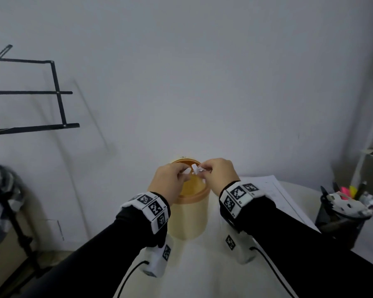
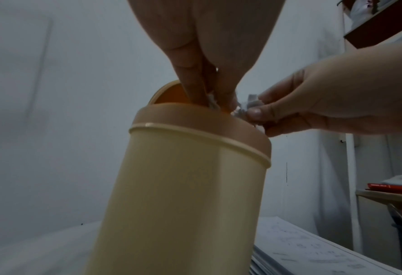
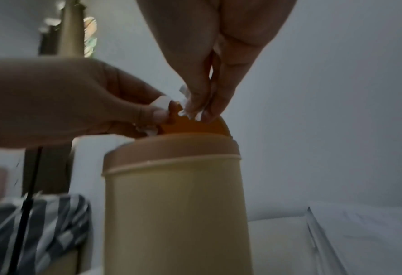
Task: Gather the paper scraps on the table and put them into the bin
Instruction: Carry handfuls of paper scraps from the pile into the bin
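Note:
A pale yellow bin with an orange-brown top ring stands on the white table. Its swing lid is tipped up. Both hands hover right over the bin's mouth, fingertips nearly meeting. My left hand pinches white paper scraps between thumb and fingers just above the rim. My right hand pinches its own crumpled scraps, fingers pointing down at the lid. A scrap sticks up between the two hands. The inside of the bin is hidden.
A stack of printed sheets lies right of the bin. A black pen holder full of stationery stands at the far right. A black metal stand and a checked cloth are off the table's left side.

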### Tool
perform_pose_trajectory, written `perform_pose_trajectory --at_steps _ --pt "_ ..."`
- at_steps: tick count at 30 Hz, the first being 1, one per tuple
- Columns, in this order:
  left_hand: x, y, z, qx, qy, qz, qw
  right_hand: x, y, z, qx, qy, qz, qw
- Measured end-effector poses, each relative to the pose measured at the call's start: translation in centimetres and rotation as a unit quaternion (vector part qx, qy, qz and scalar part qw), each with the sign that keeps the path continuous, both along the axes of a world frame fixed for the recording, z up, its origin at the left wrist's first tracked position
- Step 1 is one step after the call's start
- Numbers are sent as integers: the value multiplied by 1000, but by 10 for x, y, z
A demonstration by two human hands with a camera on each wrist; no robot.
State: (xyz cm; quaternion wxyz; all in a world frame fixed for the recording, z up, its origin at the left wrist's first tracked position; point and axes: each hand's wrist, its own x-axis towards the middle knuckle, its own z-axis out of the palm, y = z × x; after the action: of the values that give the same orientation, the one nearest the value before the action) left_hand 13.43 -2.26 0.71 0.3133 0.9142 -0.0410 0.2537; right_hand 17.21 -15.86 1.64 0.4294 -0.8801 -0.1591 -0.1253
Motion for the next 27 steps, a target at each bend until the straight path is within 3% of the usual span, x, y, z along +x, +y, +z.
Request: perform_pose_trajectory --at_steps 4,15,27 --pt "6 6 -14 -24 -36 -4 999 7 13 -5 -116 -1 34 993" --pt "15 10 -46 -33 -137 15 990 8 12 -25 -149 -18 47 988" --pt "11 6 -38 -60 -69 32 995 8 12 -23 -136 3 17 991"
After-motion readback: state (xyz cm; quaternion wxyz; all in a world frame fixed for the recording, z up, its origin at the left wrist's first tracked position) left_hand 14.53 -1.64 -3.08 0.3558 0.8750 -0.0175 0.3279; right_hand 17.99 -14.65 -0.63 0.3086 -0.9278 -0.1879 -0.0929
